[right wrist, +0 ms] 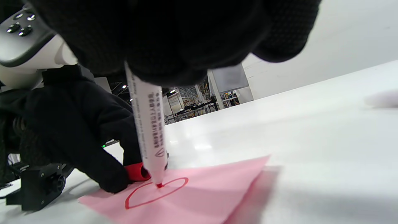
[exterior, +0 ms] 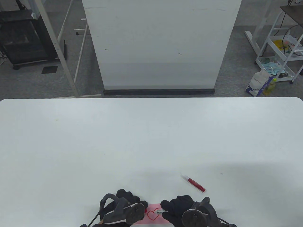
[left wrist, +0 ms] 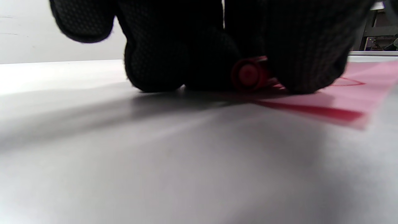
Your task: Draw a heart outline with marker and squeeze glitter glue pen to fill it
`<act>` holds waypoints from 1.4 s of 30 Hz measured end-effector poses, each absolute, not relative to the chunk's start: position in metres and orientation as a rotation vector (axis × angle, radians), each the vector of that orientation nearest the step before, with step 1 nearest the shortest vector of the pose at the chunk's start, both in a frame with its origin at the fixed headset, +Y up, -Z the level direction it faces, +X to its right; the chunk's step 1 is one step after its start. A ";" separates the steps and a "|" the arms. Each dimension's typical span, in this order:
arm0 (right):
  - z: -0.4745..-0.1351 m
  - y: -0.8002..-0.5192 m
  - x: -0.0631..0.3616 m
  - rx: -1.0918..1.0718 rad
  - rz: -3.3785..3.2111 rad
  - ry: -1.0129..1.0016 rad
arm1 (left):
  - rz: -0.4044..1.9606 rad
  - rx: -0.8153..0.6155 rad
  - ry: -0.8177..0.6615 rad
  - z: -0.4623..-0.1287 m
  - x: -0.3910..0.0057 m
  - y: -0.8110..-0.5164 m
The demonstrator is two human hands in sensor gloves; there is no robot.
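Observation:
A pink paper (exterior: 156, 221) (right wrist: 199, 199) (left wrist: 351, 93) lies at the table's near edge with a red heart outline (exterior: 153, 214) (right wrist: 155, 193) on it. My right hand (exterior: 176, 209) grips a white marker (exterior: 161, 211) (right wrist: 148, 130); its red tip touches the heart line. My left hand (exterior: 129, 205) (left wrist: 199, 46) rests on the paper's left end, fingers curled round the red marker cap (left wrist: 247, 73) (right wrist: 136, 172). A red glitter glue pen (exterior: 193, 183) with a white tip lies on the table beyond my right hand, untouched.
The white table (exterior: 151, 141) stretches far ahead of the hands. Beyond its far edge stand a white board (exterior: 161, 45), a white cart (exterior: 281, 47) at right and a black cabinet (exterior: 23, 37) at left.

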State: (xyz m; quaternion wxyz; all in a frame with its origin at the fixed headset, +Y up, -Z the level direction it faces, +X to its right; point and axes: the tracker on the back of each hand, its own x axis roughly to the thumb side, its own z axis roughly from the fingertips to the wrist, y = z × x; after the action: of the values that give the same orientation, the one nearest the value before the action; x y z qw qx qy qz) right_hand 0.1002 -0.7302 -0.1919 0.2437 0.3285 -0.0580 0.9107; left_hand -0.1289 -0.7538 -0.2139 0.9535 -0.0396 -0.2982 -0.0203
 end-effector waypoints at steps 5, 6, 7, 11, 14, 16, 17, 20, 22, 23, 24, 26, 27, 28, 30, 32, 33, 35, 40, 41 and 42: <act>-0.201 -0.727 0.116 0.736 2.334 -0.109 | -0.010 -0.072 -0.589 -0.213 -0.130 -0.752; -0.204 -0.726 0.121 0.713 2.313 -0.113 | 0.014 -0.075 -0.582 -0.213 -0.130 -0.750; -0.205 -0.726 0.124 0.698 2.297 -0.109 | 0.032 -0.075 -0.576 -0.213 -0.131 -0.749; -0.210 -0.727 0.135 0.621 2.188 -0.061 | 0.077 -0.042 -0.582 -0.209 -0.133 -0.739; -0.211 -0.725 0.141 0.584 2.114 -0.046 | 0.108 0.017 -0.594 -0.204 -0.136 -0.731; -0.210 -0.724 0.141 0.594 2.110 -0.050 | 0.133 0.049 -0.600 -0.202 -0.138 -0.727; -0.210 -0.723 0.141 0.601 2.112 -0.056 | 0.145 0.062 -0.602 -0.201 -0.139 -0.725; -0.208 -0.723 0.139 0.616 2.112 -0.051 | 0.179 0.091 -0.605 -0.199 -0.141 -0.721; -0.208 -0.725 0.138 0.627 2.116 -0.044 | 0.200 0.097 -0.616 -0.198 -0.139 -0.721; -0.208 -0.725 0.138 0.627 2.115 -0.047 | 0.201 0.094 -0.619 -0.198 -0.138 -0.721; -0.208 -0.727 0.137 0.630 2.117 -0.038 | 0.207 0.099 -0.623 -0.197 -0.137 -0.721; -0.208 -0.729 0.137 0.628 2.123 -0.016 | 0.210 0.108 -0.633 -0.196 -0.135 -0.721; -0.209 -0.730 0.137 0.619 2.120 -0.003 | 0.208 0.102 -0.638 -0.195 -0.133 -0.721; -0.209 -0.731 0.137 0.618 2.115 0.011 | 0.214 0.102 -0.643 -0.195 -0.132 -0.721; -0.210 -0.734 0.136 0.614 2.112 0.040 | 0.225 0.095 -0.654 -0.194 -0.127 -0.721; -0.211 -0.737 0.136 0.615 2.124 0.051 | 0.199 0.101 -0.665 -0.192 -0.124 -0.720; -0.211 -0.738 0.136 0.610 2.121 0.057 | 0.182 0.103 -0.667 -0.191 -0.123 -0.720; -0.213 -0.740 0.137 0.603 2.102 0.090 | 0.177 0.102 -0.665 -0.191 -0.123 -0.720; -0.212 -0.739 0.131 0.656 2.132 0.106 | 0.164 0.051 -0.654 -0.194 -0.123 -0.719; -0.211 -0.738 0.129 0.672 2.153 0.099 | 0.160 0.048 -0.654 -0.194 -0.123 -0.719; -0.211 -0.736 0.128 0.689 2.176 0.092 | 0.151 0.054 -0.654 -0.194 -0.124 -0.719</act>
State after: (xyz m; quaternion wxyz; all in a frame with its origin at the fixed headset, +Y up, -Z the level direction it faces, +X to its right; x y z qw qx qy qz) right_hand 0.1279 -0.7363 -0.2114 0.4156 0.2743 0.0366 0.8665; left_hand -0.1237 -0.7186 -0.1942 0.9438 0.0266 -0.3210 0.0739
